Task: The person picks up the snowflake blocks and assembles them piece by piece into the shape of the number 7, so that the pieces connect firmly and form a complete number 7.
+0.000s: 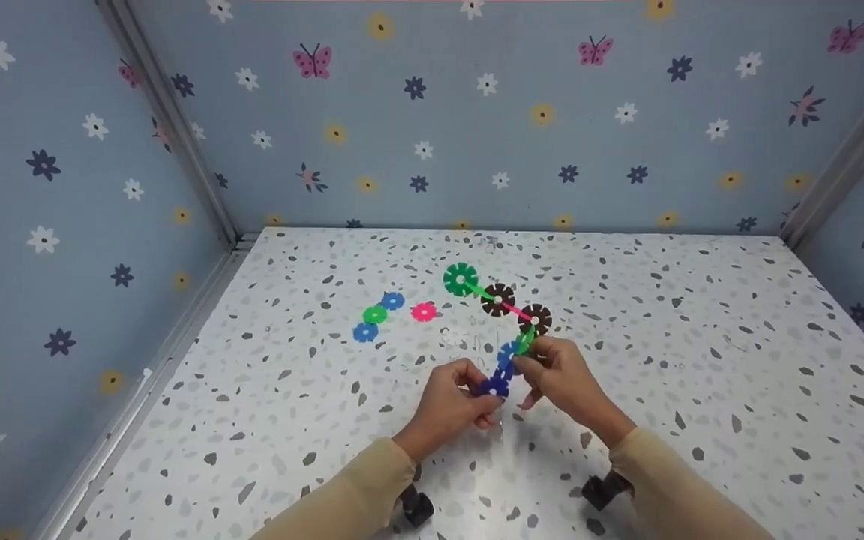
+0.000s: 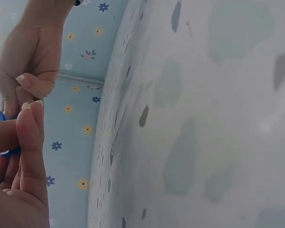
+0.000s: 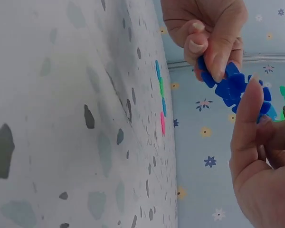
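Above the speckled surface (image 1: 702, 337), a chain of slotted discs (image 1: 543, 321) is being held at its near end

Toward the wearer, the left hand (image 1: 456, 401) is pinching the dark blue disc (image 1: 502, 386) that is forming the near tip, its thumb and fingers closing on the rim. Just beside it, the right hand (image 1: 563, 375) is gripping the chain by its thumb and fingers, near the blue disc (image 1: 505, 355) and an edge-on green disc (image 1: 525, 341). Both wrist views are showing this end being held off the surface. From there the chain is running away through two brown discs, with a pink link (image 1: 516, 309) standing edge-on between them, then through a light green link (image 1: 481, 290) to a large green disc (image 1: 460, 266). Whether that far end is touching the surface, I cannot tell.

Left of the chain, two light blue discs (image 1: 394, 301) are lying with a small green disc (image 1: 375, 309) between them, and a pink disc (image 1: 417, 312) is lying nearby. Patterned panels (image 1: 477, 120) are standing behind.
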### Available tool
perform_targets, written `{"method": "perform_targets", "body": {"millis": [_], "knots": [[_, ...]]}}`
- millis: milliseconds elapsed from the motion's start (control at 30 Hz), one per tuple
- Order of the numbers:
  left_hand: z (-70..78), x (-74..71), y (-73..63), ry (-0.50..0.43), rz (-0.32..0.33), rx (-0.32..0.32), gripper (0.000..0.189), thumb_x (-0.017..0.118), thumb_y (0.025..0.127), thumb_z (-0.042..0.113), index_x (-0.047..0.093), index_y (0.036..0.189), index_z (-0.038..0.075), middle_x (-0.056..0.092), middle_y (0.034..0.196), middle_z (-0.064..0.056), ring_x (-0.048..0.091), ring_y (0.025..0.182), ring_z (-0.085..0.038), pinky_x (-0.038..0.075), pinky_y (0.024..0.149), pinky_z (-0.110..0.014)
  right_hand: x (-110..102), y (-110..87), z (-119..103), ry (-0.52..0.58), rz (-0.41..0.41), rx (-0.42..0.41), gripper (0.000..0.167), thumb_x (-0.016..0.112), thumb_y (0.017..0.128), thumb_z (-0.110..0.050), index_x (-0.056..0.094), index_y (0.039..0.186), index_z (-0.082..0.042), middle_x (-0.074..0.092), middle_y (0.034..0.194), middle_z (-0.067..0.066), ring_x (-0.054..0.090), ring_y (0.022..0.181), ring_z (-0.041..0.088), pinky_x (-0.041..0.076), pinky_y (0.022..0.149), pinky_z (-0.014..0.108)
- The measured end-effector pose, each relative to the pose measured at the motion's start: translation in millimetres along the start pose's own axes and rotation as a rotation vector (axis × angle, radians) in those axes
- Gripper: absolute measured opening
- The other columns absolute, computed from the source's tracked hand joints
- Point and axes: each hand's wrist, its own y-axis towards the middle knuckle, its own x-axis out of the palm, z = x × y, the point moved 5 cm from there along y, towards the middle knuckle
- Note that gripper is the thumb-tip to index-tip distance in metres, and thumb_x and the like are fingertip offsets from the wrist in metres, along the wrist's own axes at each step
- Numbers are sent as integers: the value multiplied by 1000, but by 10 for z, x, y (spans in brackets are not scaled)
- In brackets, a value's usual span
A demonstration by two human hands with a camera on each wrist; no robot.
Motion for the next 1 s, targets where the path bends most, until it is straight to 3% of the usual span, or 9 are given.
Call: {"method": "perform_targets", "body": {"millis": [133, 300, 433, 600, 833, 1000], "knots": [[20, -2, 26, 56, -48, 15, 24, 74, 82, -6, 57, 97, 0, 59, 94, -14, 68, 67, -23, 58, 57, -33, -60, 9, -2, 11, 22, 25, 11, 60, 96, -1, 62, 100, 9, 54, 75, 12, 55, 62, 21, 58, 54, 39], [12, -121, 100, 335, -139, -23, 47, 72, 82, -5, 55, 124, 9, 56, 114, -7, 65, 76, -21, 57, 59, -34, -140, 38, 7, 1, 78, 31, 11, 60, 96, -3, 61, 97, 8, 56, 76, 16, 56, 60, 20, 57, 52, 36], [-48, -344, 272, 496, -41, -128, 50, 71, 84, 2, 54, 131, 11, 54, 116, -6, 61, 71, -18, 54, 58, -31, -190, 44, 49, 12, 106, 61, 9, 59, 97, -2, 60, 97, 7, 55, 76, 14, 57, 63, 22, 57, 53, 35], [-68, -555, 544, 573, 105, -206, 45, 70, 89, 9, 53, 130, 5, 53, 118, -12, 59, 63, -19, 54, 53, -33, -214, 42, 104, 30, 110, 73, 8, 59, 97, -1, 60, 97, 7, 55, 79, 17, 56, 66, 23, 57, 54, 34], [-49, -616, 879, 841, 173, -229, 40, 70, 90, 19, 60, 124, 2, 62, 117, -12, 63, 99, -26, 50, 90, -40, -219, 35, 145, 44, 115, 77, 8, 59, 96, 0, 59, 93, 7, 57, 80, 18, 56, 64, 20, 57, 54, 34], [-87, -589, 1005, 881, 183, -286, 35, 75, 88, 24, 63, 111, 1, 64, 98, -10, 63, 88, -27, 52, 82, -40, -243, 42, 155, 58, 112, 76, 9, 60, 96, -1, 60, 95, 8, 58, 84, 21, 56, 68, 23, 57, 54, 34]]}}
